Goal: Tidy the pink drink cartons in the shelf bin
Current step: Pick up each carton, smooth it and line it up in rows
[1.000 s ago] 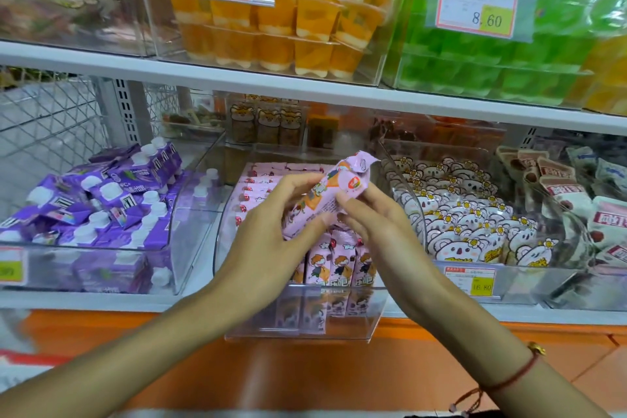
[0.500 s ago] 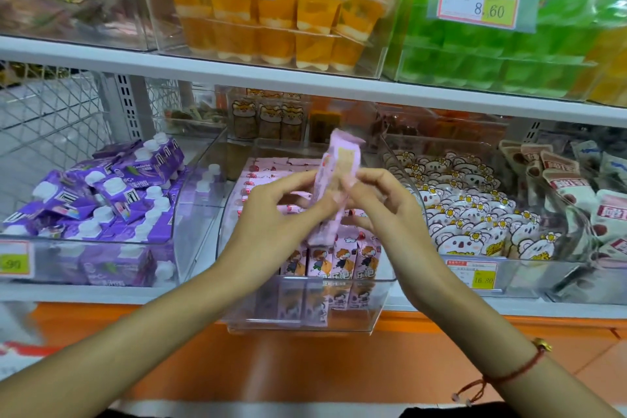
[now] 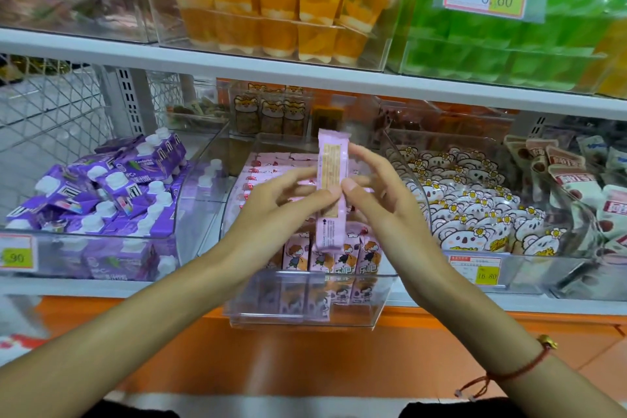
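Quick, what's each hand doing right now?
Left hand: pinches the pink carton, held upright above the bin.
Right hand: thumb and fingers pinch the same carton.
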Demonstrator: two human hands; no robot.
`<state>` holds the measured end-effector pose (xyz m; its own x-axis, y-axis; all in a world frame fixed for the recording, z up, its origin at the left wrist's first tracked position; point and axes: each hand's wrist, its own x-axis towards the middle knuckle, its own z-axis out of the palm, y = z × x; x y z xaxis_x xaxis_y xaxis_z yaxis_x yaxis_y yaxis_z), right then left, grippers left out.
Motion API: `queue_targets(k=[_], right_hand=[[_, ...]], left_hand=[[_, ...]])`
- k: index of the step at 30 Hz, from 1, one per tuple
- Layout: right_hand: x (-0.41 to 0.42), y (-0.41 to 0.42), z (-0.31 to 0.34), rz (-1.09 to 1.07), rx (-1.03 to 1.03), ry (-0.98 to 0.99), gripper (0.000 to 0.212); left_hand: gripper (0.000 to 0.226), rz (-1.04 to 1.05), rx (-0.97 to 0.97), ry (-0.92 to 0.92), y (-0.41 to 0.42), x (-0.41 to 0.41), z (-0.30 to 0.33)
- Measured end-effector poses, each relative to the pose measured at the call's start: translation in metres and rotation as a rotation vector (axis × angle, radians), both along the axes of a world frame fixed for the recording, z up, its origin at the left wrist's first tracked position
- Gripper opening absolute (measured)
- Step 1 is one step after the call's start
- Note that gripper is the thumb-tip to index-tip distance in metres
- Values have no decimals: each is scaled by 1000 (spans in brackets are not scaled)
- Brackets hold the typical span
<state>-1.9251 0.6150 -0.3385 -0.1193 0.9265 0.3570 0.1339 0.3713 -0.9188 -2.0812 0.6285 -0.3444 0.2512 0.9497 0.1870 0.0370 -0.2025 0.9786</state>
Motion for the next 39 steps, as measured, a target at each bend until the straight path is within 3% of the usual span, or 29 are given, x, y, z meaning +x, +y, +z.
queue_targets(k=[4, 8, 14, 19, 22, 26, 34, 36, 39], right_hand=[[2, -3, -1, 49, 181, -102, 33], [2, -2, -4, 62, 249, -136, 33], [0, -3, -3, 40, 249, -168, 35], [-2, -6, -2, -40, 232, -229, 59], [-3, -9, 0, -56, 289, -223, 39], [1, -6, 1, -64, 225, -145, 26], [25, 7, 6, -172, -24, 218, 49], [31, 9, 5, -201, -12, 197, 46], [38, 10, 0, -299, 125, 39, 23]], left_hand=[[37, 12, 196, 41, 2, -5, 5], [38, 9, 238, 11, 2, -7, 4], [39, -17, 216, -21, 4, -7, 2], [44, 24, 98, -193, 7, -6, -1], [47, 21, 9, -270, 7, -5, -2], [72, 139, 108, -213, 6, -8, -1], [35, 47, 299, 7, 1, -5, 1], [32, 62, 336, 30, 1, -4, 2], [27, 140, 386, -26, 3, -3, 4]])
